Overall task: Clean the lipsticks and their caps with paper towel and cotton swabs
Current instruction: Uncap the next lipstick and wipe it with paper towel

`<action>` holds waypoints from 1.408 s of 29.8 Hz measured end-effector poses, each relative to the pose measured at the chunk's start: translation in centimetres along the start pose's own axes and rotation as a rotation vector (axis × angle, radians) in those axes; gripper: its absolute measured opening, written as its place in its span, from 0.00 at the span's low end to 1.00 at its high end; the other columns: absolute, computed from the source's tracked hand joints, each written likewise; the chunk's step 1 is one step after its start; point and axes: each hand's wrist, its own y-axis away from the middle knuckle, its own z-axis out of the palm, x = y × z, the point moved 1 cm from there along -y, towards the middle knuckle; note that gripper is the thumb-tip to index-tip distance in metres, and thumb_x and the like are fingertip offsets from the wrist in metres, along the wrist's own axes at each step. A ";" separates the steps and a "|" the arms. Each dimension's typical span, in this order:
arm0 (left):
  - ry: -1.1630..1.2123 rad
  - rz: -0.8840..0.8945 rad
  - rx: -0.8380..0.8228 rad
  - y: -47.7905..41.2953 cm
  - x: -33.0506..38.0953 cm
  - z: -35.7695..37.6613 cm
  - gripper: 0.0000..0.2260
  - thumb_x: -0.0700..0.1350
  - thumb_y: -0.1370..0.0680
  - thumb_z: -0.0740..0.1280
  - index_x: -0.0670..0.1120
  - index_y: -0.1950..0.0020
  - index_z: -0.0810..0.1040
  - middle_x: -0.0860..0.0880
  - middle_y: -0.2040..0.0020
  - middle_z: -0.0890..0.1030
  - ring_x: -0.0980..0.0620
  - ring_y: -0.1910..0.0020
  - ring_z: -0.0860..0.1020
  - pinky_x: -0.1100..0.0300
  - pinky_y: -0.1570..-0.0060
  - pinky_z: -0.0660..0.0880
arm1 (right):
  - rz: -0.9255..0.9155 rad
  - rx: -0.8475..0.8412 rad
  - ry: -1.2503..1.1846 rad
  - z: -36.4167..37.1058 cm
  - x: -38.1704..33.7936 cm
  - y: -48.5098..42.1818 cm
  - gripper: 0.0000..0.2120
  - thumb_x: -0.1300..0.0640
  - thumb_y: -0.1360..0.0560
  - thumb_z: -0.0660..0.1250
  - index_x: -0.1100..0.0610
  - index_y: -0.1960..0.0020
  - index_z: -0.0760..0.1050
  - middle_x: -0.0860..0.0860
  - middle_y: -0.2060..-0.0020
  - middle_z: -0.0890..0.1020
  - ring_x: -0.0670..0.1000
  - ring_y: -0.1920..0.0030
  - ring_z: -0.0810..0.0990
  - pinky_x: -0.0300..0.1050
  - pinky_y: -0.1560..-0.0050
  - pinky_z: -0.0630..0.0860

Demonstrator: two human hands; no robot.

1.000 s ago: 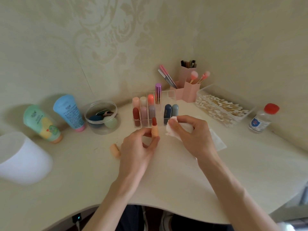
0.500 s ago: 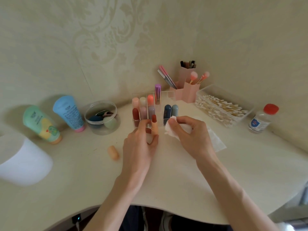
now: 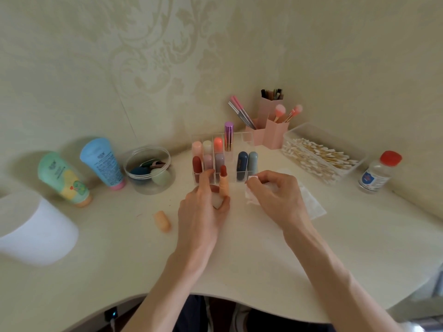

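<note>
Progress, judged: early. One lipstick uncapped, held ready for wiping. Its cap and racked ones look undone, swabs unused.

- Left of left hand: round clear tub [image 3: 148,185] holds makeup sponges [image 3: 160,176]. Peach cap [image 3: 163,221] lies loose on bench [image 3: 239,259].
- Left hand [image 3: 201,212]: fingers curled round peach lipstick [image 3: 224,185], upright, red tip exposed.
- Beyond hands: clear organizer [image 3: 247,140], capped lipsticks [image 3: 242,161] upright in cells, some cells vacant.
- Right hand [image 3: 275,195]: pinches crumpled paper towel [image 3: 251,188], just beside lipstick, apart.
- Right of right hand: clear box [image 3: 291,140] full of cotton swabs [image 3: 318,156].
</note>
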 end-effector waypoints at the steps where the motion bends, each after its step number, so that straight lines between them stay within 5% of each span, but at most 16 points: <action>1: 0.005 0.006 0.003 0.1 0.0 -0.1 0.22 0.52 0.23 0.71 0.56 0.31 0.70 0.52 0.48 0.86 0.45 0.58 0.84 0.46 0.55 0.79 | 0.016 -0.013 -0.006 0.0 -0.2 0.1 0.09 0.54 0.25 0.71 0.54 0.62 0.85 0.49 0.66 0.84 0.41 0.66 0.76 0.39 0.62 0.73; 7: -0.033 0.020 0.088 1.3 -0.8 -1.4 0.23 0.49 0.26 0.77 0.52 0.33 0.75 0.58 0.49 0.83 0.54 0.66 0.80 0.54 0.61 0.77 | -0.031 -0.141 -0.104 0.1 -1.0 0.7 0.09 0.59 0.25 0.71 0.57 0.62 0.84 0.53 0.63 0.85 0.43 0.64 0.78 0.35 0.60 0.75; 10: -0.043 0.028 0.137 2.1 -1.6 -2.7 0.19 0.50 0.27 0.78 0.52 0.39 0.78 0.58 0.53 0.82 0.59 0.70 0.76 0.52 0.63 0.78 | -0.085 -0.234 -0.142 0.4 -1.1 0.9 0.06 0.61 0.23 0.73 0.55 0.58 0.86 0.46 0.63 0.85 0.42 0.61 0.81 0.35 0.59 0.76; 16: -0.206 0.098 0.356 4.2 -4.2 -7.6 0.08 0.46 0.27 0.79 0.46 0.52 0.82 0.52 0.61 0.75 0.53 0.68 0.70 0.58 0.68 0.71 | -0.264 -0.491 -0.032 1.1 -0.7 1.6 0.08 0.59 0.25 0.79 0.50 0.49 0.85 0.42 0.53 0.86 0.43 0.55 0.84 0.36 0.56 0.79; 23: -0.319 -0.052 0.154 4.8 -6.5 -8.3 0.17 0.58 0.29 0.78 0.50 0.47 0.81 0.54 0.58 0.77 0.49 0.65 0.77 0.58 0.67 0.70 | -0.337 -0.541 0.008 2.1 -0.2 2.1 0.06 0.58 0.24 0.78 0.51 0.49 0.85 0.43 0.56 0.85 0.45 0.56 0.84 0.39 0.56 0.78; 27: -0.108 -0.056 0.086 4.2 -6.8 -8.2 0.14 0.49 0.26 0.78 0.54 0.41 0.83 0.58 0.56 0.80 0.56 0.65 0.77 0.62 0.64 0.72 | -0.378 -0.554 0.083 2.2 0.2 2.1 0.11 0.61 0.24 0.77 0.49 0.45 0.85 0.41 0.51 0.86 0.46 0.51 0.85 0.36 0.51 0.77; 32: 0.659 -0.270 -0.094 3.4 -5.8 -9.2 0.15 0.46 0.27 0.76 0.48 0.42 0.84 0.50 0.53 0.87 0.53 0.59 0.84 0.69 0.55 0.77 | -0.363 -0.484 0.066 2.3 -0.1 2.3 0.07 0.59 0.25 0.79 0.50 0.49 0.87 0.40 0.54 0.87 0.42 0.51 0.85 0.32 0.49 0.75; 42: 0.785 -0.205 -0.320 3.5 -5.1 -9.5 0.09 0.40 0.22 0.72 0.41 0.42 0.82 0.44 0.47 0.87 0.41 0.56 0.86 0.60 0.68 0.72 | -0.612 -0.063 0.019 3.2 -0.1 3.9 0.10 0.58 0.29 0.82 0.49 0.55 0.81 0.41 0.61 0.84 0.47 0.59 0.83 0.33 0.56 0.73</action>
